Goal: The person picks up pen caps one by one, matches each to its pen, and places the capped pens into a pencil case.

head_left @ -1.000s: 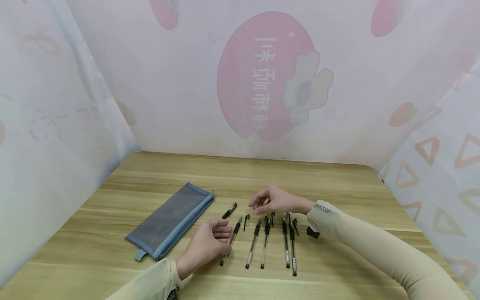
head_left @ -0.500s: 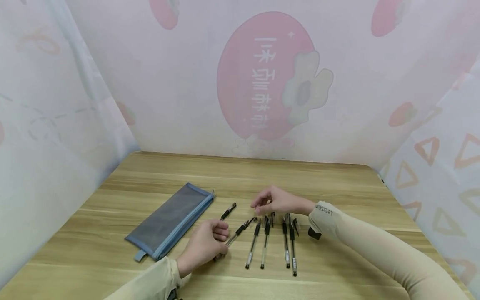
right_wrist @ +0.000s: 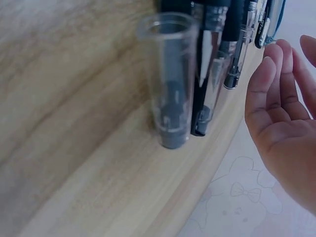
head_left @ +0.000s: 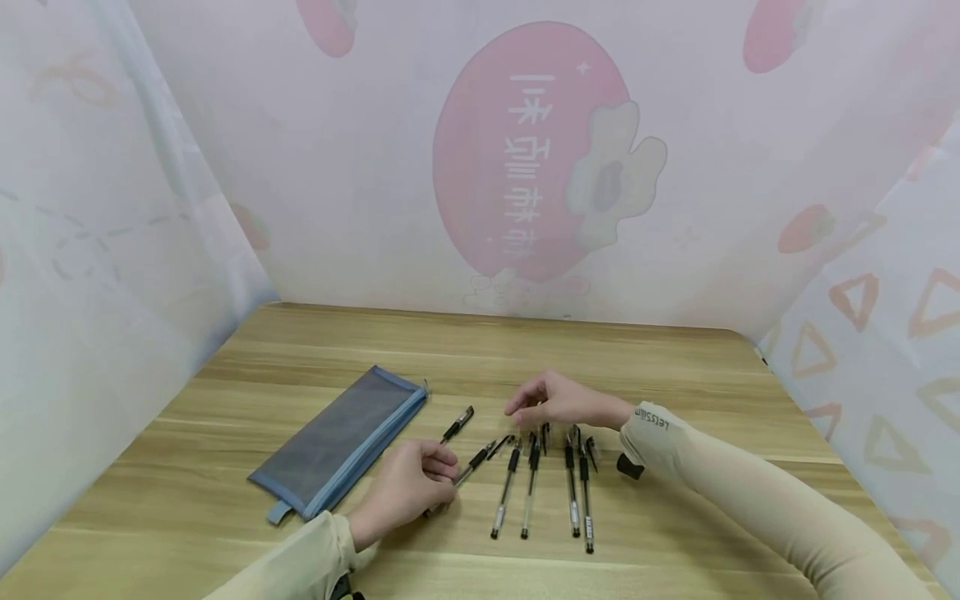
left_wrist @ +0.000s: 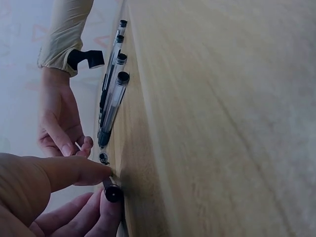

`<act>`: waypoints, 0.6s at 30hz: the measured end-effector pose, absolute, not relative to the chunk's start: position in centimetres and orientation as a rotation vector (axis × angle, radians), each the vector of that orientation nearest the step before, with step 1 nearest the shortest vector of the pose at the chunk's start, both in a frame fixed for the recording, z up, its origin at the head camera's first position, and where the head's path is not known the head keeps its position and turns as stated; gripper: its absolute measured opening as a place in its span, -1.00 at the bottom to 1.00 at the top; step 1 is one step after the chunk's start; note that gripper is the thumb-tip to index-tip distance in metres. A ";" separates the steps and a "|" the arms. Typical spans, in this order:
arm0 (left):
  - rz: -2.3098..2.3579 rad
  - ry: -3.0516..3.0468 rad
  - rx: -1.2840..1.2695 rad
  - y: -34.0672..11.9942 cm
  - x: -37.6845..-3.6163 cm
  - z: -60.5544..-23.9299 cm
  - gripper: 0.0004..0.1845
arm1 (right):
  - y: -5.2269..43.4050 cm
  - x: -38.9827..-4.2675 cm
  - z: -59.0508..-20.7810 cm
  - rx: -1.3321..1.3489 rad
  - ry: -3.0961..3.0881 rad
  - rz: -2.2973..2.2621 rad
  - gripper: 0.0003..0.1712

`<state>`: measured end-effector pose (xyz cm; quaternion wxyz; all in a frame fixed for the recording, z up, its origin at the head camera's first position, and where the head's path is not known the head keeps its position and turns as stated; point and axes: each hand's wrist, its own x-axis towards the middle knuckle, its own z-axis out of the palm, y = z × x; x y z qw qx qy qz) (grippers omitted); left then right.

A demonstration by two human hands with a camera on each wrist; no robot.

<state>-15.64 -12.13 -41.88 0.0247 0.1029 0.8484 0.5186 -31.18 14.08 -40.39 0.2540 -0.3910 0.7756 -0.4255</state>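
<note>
My left hand [head_left: 411, 485] pinches a gel pen [head_left: 474, 463] near its rear end, low over the table. The pen's black end [left_wrist: 113, 193] shows between thumb and fingers in the left wrist view. Its tip points away to the right, right at a loose pen cap [head_left: 500, 447]. Beyond that cap, my right hand [head_left: 558, 401] hovers with loosely bent fingers and holds nothing; the right wrist view shows the fingers [right_wrist: 281, 84] beside the row of caps. Several uncapped pens, one of them a clear-barrelled pen [head_left: 529, 492], lie side by side to the right.
A blue-edged mesh pencil case [head_left: 337, 442] lies on the left of the wooden table [head_left: 645, 358]. Another pen [head_left: 457, 423] rests partly behind my left hand. Further caps, including a clear one [right_wrist: 170, 84], lie near the pen tips. A patterned curtain [head_left: 360, 167] stands behind.
My left hand has tilted the pen, bringing its tip up and to the right toward the cap. That cap has turned to line up with the pen. My right hand has shifted slightly right.
</note>
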 end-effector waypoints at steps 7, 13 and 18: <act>1.574 2.641 0.292 -12.7 -15.3 -41.6 -0.76 | 13.9 -31.3 -40.4 -1.069 2.097 -1.157 -0.77; 1.676 2.536 0.250 -13.1 -15.0 -41.1 -0.78 | 13.5 -31.5 -40.5 -1.126 2.085 -1.131 -0.79; 1.763 2.406 0.187 -13.2 -14.8 -40.6 -0.76 | 13.3 -31.6 -40.3 -1.150 2.086 -1.100 -0.82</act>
